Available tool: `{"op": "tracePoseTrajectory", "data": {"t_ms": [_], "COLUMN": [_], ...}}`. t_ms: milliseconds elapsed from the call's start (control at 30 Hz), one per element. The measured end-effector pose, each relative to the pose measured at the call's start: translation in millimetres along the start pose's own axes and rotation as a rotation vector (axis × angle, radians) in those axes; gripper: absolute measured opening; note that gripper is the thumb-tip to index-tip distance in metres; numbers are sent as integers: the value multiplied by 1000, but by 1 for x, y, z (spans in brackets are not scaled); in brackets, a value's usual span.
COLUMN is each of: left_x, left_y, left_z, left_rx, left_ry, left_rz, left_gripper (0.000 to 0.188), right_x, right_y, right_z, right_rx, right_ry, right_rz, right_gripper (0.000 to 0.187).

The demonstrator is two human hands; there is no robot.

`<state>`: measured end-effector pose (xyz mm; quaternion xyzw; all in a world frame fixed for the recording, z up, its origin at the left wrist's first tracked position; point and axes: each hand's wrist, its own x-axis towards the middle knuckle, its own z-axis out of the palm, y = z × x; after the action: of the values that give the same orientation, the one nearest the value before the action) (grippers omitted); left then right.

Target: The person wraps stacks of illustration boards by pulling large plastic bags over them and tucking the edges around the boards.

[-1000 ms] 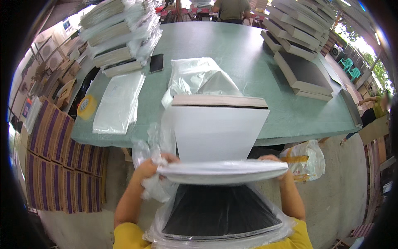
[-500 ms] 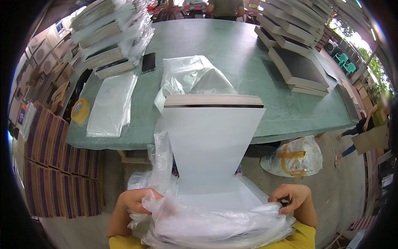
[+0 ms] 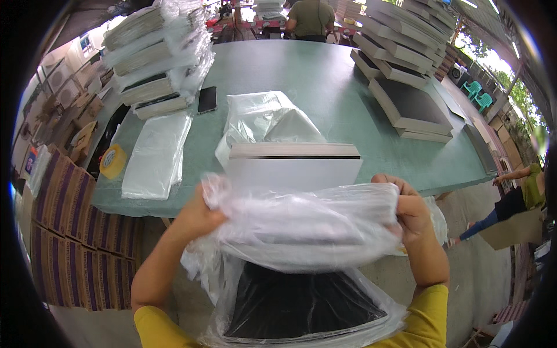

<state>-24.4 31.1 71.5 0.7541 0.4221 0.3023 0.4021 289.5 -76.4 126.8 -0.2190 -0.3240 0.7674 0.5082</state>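
**Bag bunched over a flat board, both hands gripping**

While the clear plastic bag (image 3: pixel 301 223) sits gathered in a thick roll across the middle of the view, it wraps the near part of a flat white board (image 3: pixel 293 171) whose far end rests on the green bench (image 3: pixel 325 81); below the roll, the same film hangs loose over a dark panel (image 3: pixel 301 301) close to the person's chest; the left hand (image 3: pixel 200 211) is closed in a fist on the bag's left end, fingers buried in the film, and the right hand (image 3: pixel 409 206) is curled shut over the right end, thumb on top; beyond the board lies a crumpled loose bag (image 3: pixel 264 119), and to the left a flat pile of folded bags (image 3: pixel 156 153), a yellow tape roll (image 3: pixel 113 161) and a black phone (image 3: pixel 207 99); stacks of wrapped boards (image 3: pixel 154 55) stand at the far left, bare dark-topped boards (image 3: pixel 406 98) at the far right, with another person (image 3: pixel 310 20) at the bench's far side

As I judge it, the film is thin and drawn tight at the board's corners, so a hard tug could tear it there; uneven pull from one hand could skew the bag and jam it on an edge; and the board, propped only at its far end, could slide off the bench if the grip slackens
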Motion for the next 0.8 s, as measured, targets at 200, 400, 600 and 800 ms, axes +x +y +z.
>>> {"op": "tracePoseTrajectory", "data": {"t_ms": [200, 400, 600, 800], "left_x": [-15, -34, -55, -26], "left_y": [83, 52, 58, -29], "left_z": [-72, -3, 31, -19], "left_rx": [-420, 805, 693, 1011], "left_ry": [-758, -718, -780, -653], "left_rz": [305, 100, 219, 485], "left_gripper": [26, 24, 36, 49], "right_x": [15, 5, 30, 30], "right_y": [3, 16, 16, 51], "right_z": [47, 6, 25, 8], "right_rx": [-1992, -2592, -2710, -2838], "right_ry": [-466, -161, -88, -353], "right_rz": [512, 164, 226, 371], "right_gripper": [20, 14, 17, 23]}}
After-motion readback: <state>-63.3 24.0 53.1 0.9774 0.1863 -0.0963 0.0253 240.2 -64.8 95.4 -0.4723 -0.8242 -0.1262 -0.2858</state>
